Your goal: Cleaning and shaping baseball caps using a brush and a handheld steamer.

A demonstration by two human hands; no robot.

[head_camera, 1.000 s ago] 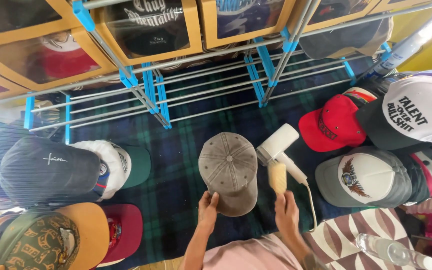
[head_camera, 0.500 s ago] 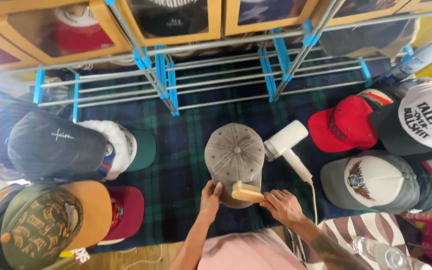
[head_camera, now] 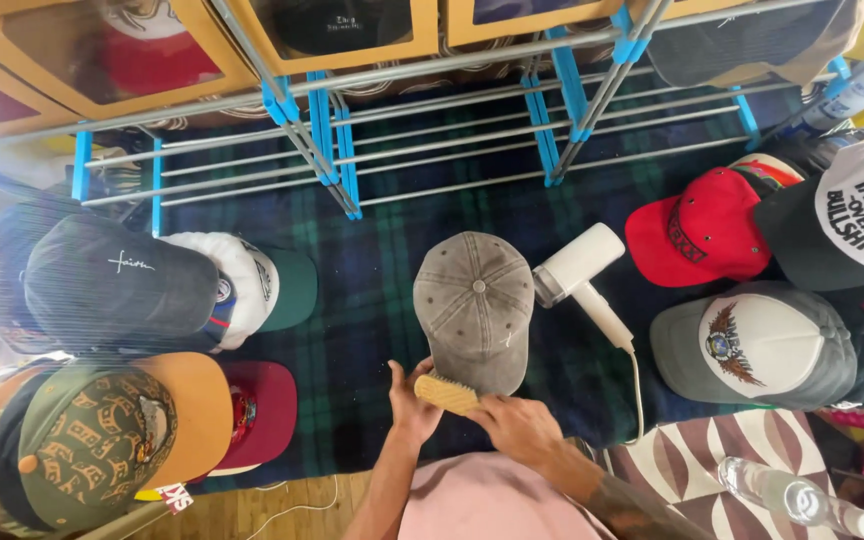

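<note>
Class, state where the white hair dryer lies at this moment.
In the head view, the hair dryer lies on the plaid cloth right of centre, between the grey cap and the red cap.

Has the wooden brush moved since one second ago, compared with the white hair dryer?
Yes. The wooden brush went from beside the white hair dryer handle leftward and toward the person, onto the grey cap brim, held by the right hand.
</note>
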